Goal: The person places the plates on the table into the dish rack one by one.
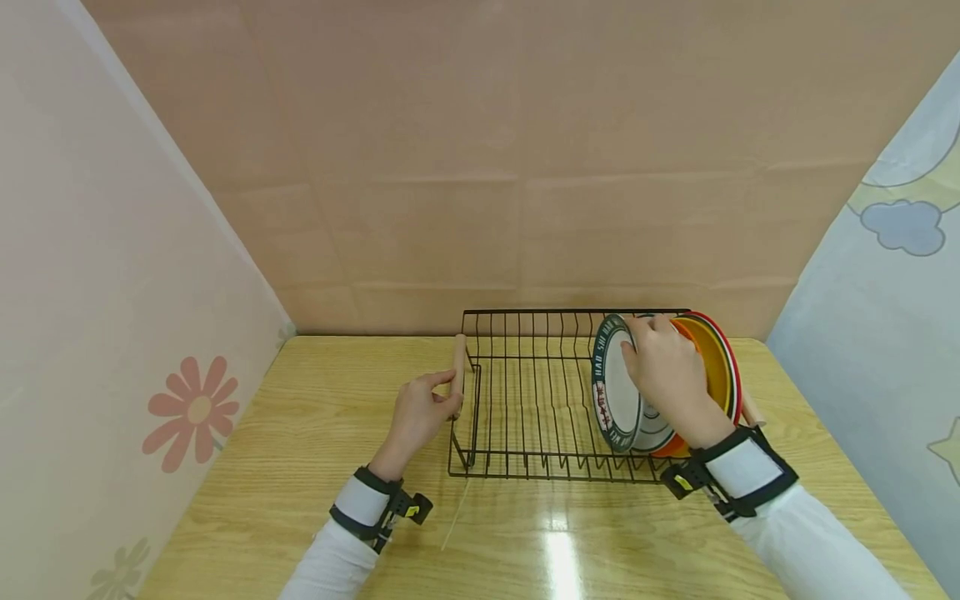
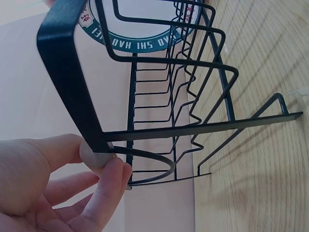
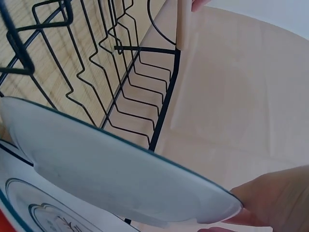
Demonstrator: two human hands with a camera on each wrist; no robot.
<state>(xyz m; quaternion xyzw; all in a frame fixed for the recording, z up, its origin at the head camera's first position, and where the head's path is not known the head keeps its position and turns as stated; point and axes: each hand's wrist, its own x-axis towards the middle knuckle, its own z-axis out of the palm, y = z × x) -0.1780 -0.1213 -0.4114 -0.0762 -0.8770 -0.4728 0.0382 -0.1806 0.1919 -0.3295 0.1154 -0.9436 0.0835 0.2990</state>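
The dish rack stands on the table, toward its far edge, close before the back wall. In the rack's right end several plates stand on edge, one behind another. The right hand is at the top rim of the leftmost plate, above the rack's right part. The left hand touches the handle at the rack's left end. Side panels rise left and right of the rack.
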